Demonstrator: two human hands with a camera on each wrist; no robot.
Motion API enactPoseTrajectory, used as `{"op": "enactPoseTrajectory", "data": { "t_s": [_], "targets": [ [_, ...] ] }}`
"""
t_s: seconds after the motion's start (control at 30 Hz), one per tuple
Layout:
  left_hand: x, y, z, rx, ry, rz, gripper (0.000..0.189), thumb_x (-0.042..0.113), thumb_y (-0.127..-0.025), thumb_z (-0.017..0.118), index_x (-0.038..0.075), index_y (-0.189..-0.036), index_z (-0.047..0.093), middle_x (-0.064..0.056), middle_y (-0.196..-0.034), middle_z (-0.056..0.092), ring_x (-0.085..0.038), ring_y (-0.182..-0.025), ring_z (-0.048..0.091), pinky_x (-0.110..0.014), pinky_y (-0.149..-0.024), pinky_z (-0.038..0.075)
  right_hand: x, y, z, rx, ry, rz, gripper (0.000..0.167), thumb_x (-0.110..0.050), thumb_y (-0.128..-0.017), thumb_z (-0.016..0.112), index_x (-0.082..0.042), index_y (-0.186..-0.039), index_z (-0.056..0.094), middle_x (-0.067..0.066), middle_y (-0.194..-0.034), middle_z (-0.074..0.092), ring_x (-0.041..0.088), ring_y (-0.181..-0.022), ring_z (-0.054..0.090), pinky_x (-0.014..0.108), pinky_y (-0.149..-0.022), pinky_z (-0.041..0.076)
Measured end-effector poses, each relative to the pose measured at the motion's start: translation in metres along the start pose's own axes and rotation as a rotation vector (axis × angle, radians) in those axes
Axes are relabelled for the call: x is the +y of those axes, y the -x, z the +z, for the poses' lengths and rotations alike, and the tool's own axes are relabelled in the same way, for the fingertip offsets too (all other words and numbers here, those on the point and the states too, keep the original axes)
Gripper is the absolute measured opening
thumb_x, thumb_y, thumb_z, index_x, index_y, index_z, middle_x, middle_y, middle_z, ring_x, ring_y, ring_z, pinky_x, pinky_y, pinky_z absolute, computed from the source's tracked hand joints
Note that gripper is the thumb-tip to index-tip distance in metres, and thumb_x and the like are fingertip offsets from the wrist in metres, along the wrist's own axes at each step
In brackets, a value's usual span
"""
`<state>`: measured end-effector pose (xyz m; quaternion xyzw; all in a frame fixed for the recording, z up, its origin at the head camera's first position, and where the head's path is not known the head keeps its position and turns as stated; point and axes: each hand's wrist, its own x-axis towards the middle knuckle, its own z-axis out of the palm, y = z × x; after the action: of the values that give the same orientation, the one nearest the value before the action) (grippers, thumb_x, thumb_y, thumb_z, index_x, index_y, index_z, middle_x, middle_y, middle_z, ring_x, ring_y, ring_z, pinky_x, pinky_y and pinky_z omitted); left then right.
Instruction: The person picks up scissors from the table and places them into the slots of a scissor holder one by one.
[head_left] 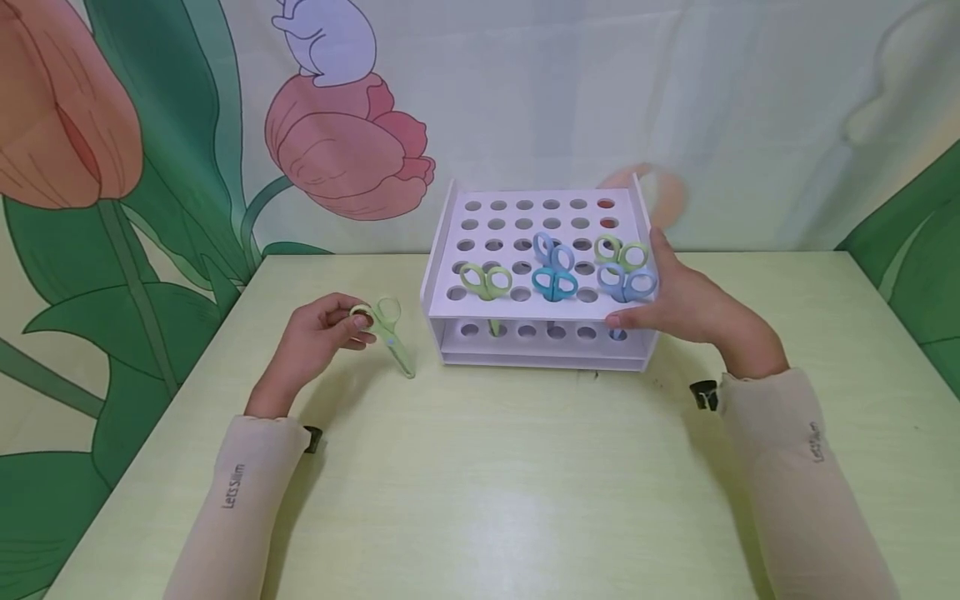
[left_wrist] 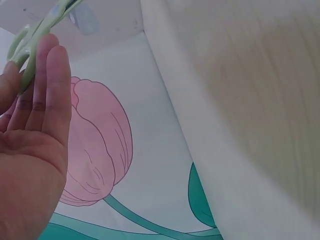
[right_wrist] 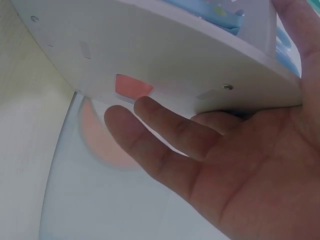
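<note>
Over the table's left part, my left hand [head_left: 322, 333] pinches a pair of light green scissors [head_left: 390, 333] by a handle loop, blades slanting down to the right. The left wrist view also has these scissors [left_wrist: 42, 37] between thumb and fingers. A white rack [head_left: 540, 312] with rows of round holes stands at the back. My right hand [head_left: 690, 304] grips its right side, thumb on the front edge, other fingers partly hidden behind the side panel [right_wrist: 175, 65]. Handles up in the rack stand green scissors [head_left: 487, 287], teal scissors [head_left: 555, 292], blue scissors [head_left: 626, 292] and others behind.
The pale wooden table [head_left: 480, 483] carries the rack near its back edge. Behind it hangs a curtain [head_left: 525, 100] printed with tulips and leaves. Rack holes at the far left and back hold no scissors.
</note>
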<state>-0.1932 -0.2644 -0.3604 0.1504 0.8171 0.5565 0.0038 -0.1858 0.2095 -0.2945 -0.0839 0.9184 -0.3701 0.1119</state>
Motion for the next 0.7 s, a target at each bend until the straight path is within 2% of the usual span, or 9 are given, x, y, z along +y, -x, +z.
{"op": "enactPoseTrajectory", "data": {
  "t_s": [0.1,0.33,0.57,0.7],
  "targets": [
    [0.003,-0.002,0.002,0.012,0.008,0.021,0.022,0.007,-0.103,0.059,-0.01,-0.116,0.062,-0.027,-0.102,0.068,-0.016,-0.081,0.073,-0.033,-0.075,0.058,0.001,0.0,-0.002,0.004,-0.001,-0.006,0.136,-0.041,-0.078,0.089,-0.025,-0.16,-0.018,0.014,-0.133,0.056,0.033,-0.115,0.053,0.055,-0.101,0.037],
    [0.016,-0.002,0.006,0.041,-0.014,0.02,0.023,0.012,-0.102,0.062,-0.009,-0.114,0.065,-0.023,-0.102,0.07,-0.016,-0.081,0.073,-0.031,-0.077,0.057,0.001,0.0,-0.004,0.012,-0.012,-0.027,0.134,-0.041,-0.077,0.089,-0.025,-0.16,-0.015,0.013,-0.135,0.054,0.032,-0.115,0.053,0.054,-0.101,0.038],
    [0.027,0.005,0.009,0.206,-0.002,0.12,0.02,0.006,-0.099,0.065,-0.01,-0.109,0.067,-0.016,-0.095,0.073,-0.011,-0.074,0.073,-0.026,-0.073,0.057,0.004,-0.003,-0.002,0.023,-0.03,-0.085,0.13,-0.035,-0.077,0.091,-0.022,-0.16,-0.009,0.01,-0.132,0.057,0.028,-0.11,0.058,0.048,-0.098,0.041],
    [0.035,0.008,0.01,0.284,0.012,0.141,0.019,0.006,-0.098,0.067,-0.01,-0.108,0.068,-0.01,-0.088,0.075,-0.011,-0.067,0.071,-0.025,-0.069,0.056,0.004,-0.003,-0.001,0.02,-0.034,-0.089,0.129,-0.035,-0.077,0.091,-0.02,-0.16,-0.007,0.01,-0.129,0.058,0.027,-0.108,0.058,0.047,-0.097,0.042]
  ]
}}
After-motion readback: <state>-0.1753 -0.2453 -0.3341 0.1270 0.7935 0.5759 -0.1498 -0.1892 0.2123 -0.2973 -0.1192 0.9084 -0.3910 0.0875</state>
